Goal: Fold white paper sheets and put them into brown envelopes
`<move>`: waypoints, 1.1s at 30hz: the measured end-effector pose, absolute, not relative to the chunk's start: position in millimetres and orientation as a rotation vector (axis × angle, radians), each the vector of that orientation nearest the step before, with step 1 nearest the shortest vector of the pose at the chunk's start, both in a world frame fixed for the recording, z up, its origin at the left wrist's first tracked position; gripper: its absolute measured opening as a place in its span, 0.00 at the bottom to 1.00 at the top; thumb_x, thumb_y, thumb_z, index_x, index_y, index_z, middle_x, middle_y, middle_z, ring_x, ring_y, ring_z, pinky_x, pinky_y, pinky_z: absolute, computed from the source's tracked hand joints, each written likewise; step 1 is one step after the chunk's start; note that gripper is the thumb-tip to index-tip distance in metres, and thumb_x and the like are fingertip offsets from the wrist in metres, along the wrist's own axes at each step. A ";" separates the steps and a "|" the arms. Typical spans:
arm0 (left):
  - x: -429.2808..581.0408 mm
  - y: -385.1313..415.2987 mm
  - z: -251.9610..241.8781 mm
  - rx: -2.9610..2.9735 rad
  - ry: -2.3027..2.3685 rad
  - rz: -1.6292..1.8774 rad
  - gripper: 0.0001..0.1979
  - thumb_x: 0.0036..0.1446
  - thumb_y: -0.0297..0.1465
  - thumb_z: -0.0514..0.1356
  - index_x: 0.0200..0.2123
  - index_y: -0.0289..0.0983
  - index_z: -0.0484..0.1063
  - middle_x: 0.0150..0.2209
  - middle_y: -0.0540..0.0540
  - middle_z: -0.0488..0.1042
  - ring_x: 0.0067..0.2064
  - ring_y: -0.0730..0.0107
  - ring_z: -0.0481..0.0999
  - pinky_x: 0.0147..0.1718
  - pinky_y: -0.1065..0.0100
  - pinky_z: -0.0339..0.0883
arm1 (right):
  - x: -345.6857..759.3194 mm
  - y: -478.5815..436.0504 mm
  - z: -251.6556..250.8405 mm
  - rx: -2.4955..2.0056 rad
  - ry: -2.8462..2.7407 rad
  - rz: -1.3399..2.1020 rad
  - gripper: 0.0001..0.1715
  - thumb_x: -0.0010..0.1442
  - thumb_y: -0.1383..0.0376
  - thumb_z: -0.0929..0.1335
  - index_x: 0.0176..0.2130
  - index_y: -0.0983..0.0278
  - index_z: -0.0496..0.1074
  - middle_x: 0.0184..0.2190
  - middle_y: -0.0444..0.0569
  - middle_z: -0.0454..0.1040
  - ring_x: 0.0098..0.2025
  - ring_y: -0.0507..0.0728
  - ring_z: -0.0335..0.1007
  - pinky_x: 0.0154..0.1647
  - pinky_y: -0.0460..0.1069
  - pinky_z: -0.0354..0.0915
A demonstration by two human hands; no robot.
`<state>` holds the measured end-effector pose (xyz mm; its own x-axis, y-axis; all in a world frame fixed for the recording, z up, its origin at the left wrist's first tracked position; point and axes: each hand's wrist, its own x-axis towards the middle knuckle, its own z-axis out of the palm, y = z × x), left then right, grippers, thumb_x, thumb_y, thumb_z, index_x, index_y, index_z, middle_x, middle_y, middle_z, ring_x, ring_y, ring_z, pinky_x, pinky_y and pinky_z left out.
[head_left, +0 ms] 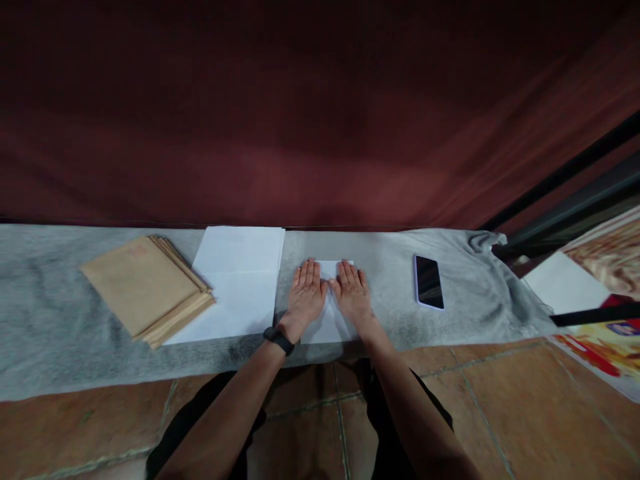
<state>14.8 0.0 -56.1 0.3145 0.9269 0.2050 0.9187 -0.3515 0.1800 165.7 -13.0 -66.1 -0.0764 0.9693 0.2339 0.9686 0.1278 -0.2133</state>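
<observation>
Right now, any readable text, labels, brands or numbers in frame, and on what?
Nothing legible.
Brown envelope stack: faint reddish mark on top, too blurred.
Colourful printed sheet at right edge: blue label, too blurred.
Smartphone: dark screen, nothing shown.
White sheet under left hand and right hand: blank.

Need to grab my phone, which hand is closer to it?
Right. The right hand lies flat on the white sheet, left of the phone; the left hand lies beside it, farther left.
</observation>
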 end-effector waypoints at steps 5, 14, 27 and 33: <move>4.6 3.3 -57.1 2.469 1.839 0.426 0.31 0.69 0.35 0.43 0.70 0.25 0.53 0.71 0.33 0.56 0.73 0.55 0.51 0.70 0.52 0.47 | 175.6 -13.1 -68.7 -1.900 -2.048 -0.051 0.35 0.75 0.54 0.52 0.70 0.71 0.55 0.70 0.61 0.58 0.71 0.65 0.53 0.70 0.64 0.47; 14.9 -16.4 -47.8 2.499 1.812 0.490 0.31 0.69 0.33 0.43 0.70 0.22 0.52 0.71 0.30 0.53 0.74 0.54 0.48 0.71 0.50 0.45 | 169.2 -23.2 -56.3 -1.946 -2.032 0.039 0.36 0.75 0.54 0.51 0.70 0.74 0.56 0.71 0.62 0.56 0.73 0.65 0.49 0.72 0.63 0.44; 21.5 -48.6 -49.1 2.696 1.500 0.270 0.30 0.69 0.33 0.45 0.70 0.25 0.53 0.72 0.33 0.51 0.74 0.55 0.46 0.72 0.48 0.40 | 169.3 -47.0 -58.3 -1.792 -2.263 0.115 0.35 0.75 0.54 0.50 0.71 0.70 0.54 0.73 0.56 0.51 0.75 0.61 0.44 0.74 0.60 0.41; 16.4 -52.1 -47.6 2.673 1.491 0.319 0.32 0.71 0.40 0.45 0.70 0.26 0.54 0.72 0.33 0.51 0.74 0.54 0.47 0.72 0.49 0.41 | 181.3 -48.4 -63.4 -1.810 -2.274 0.017 0.35 0.75 0.54 0.52 0.72 0.68 0.52 0.73 0.56 0.51 0.73 0.64 0.48 0.72 0.63 0.44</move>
